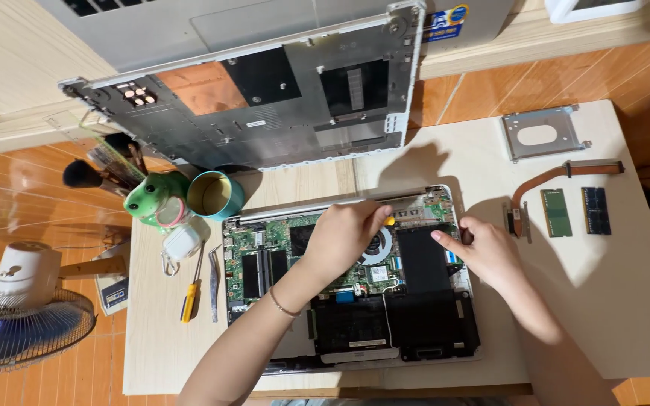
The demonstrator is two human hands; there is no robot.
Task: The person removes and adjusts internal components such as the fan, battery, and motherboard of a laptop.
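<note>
Here, an opened laptop [351,282] lies bottom-up in the middle of the pale tabletop [603,301], its green board, fan and black battery exposed. The left hand [344,233] comes in from the near left, forearm angled up across the battery, wrist bent so the knuckles face up. Its fingers are curled shut around a screwdriver [389,220], of which only a yellow bit of handle shows past the fingertips, at the far edge of the laptop beside the fan [377,248]. A thin bracelet circles that wrist. The right hand [487,252] reaches in from the near right, palm down, fingers bent and pressed together at the right edge of a black drive [423,259] set in the laptop; whether it pinches the drive or only rests on it cannot be told.

Leaning far behind is the removed bottom cover [257,98]. To the right lie a metal bracket [542,134], a copper heat pipe [558,180] and two memory sticks [575,211], well apart from the hands. To the left stand a green frog figure [152,199] and a teal cup [214,194], with a second yellow screwdriver [189,289] and tweezers [214,282] just beside the laptop. A fan stands on the floor at far left.
</note>
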